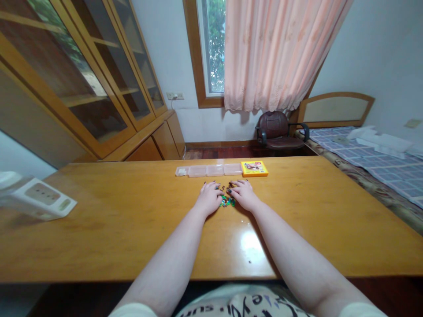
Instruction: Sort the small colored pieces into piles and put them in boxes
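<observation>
- Small brown, green and blue pieces (227, 202) are lying loosely mid-table, well in from the edges.
- The bare left hand (209, 199) and bare right hand (245, 195) are flanking them, apart from each other; I cannot tell whether either is pinching anything.
- Translucent plastic compartments (214, 171) and a flat yellow box (254, 169) are sitting near the far edge.
- The glossy wooden tabletop (132, 237) is stretching wide past both hands.

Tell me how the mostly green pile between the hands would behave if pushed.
The pile looks like loose, separate bits, so it would probably scatter rather than move together. Its bits are tiny, so likely light. The table has a glossy shine, so they may slide.
</observation>
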A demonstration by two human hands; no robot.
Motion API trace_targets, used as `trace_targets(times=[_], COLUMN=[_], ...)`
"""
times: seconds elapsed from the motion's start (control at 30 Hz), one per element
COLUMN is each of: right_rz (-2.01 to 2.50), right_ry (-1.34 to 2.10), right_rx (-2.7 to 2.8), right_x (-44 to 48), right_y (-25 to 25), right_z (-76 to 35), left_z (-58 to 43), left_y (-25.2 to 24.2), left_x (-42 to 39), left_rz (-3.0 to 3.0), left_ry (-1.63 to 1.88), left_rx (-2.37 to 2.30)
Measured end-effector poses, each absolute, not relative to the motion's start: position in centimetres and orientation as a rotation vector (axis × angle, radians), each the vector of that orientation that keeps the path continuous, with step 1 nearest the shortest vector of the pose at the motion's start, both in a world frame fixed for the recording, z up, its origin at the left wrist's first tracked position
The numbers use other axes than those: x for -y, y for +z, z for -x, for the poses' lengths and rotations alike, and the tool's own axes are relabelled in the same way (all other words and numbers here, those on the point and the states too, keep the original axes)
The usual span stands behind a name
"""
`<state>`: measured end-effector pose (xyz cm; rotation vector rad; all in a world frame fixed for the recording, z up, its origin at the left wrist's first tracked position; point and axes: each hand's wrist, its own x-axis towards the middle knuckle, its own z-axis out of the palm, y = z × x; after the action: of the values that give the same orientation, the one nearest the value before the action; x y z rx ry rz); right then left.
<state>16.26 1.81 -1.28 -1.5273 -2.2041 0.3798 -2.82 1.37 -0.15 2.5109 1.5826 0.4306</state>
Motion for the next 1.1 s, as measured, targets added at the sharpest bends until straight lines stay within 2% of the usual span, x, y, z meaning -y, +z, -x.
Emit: trace_targets(times=[0.3,0.83,1.1], right_rz=[1.349,1.349,1.408], right_ry=[0.395,0.37,0.363], right_rx=[2.201,2.063,2.005], right_x=[-2.1,-2.3,-2.1], right_y=[-1.3,-1.4,-1.5], right_z=[-16.4,-16.6,-16.9], left_z=[3.1,2.6,2.8], left_y=[0.6,-0.6,0.4], left_x=[-1.4,-1.3,-1.2], left_rz=[-2.455,-2.448,-2.493], left_ry=[0.478,0.329,0.484], left_rx=[-1.731,-1.631,-1.583])
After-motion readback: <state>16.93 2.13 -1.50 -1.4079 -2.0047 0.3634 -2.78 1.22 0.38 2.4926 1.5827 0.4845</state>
